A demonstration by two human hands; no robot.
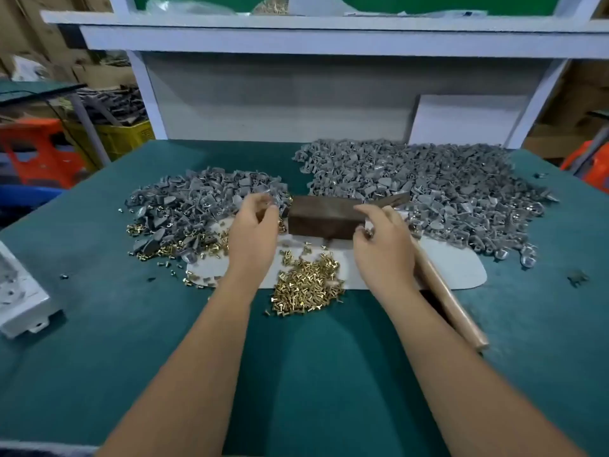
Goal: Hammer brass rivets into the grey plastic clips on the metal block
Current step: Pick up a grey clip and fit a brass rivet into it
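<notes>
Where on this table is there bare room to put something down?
The near green mat between the forearms is bare, as is the left strip between the clip pile and white casing. It is crowded around the metal block, rivets and hammer handle.

Matt dark metal block (pixel 324 217); shiny brass rivets (pixel 308 286); dull grey plastic clips (pixel 425 179); smooth wooden handle (pixel 451 301).

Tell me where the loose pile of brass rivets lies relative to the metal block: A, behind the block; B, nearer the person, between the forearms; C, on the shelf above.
B: the brass rivets lie on the near side of the metal block, between both forearms.
</notes>
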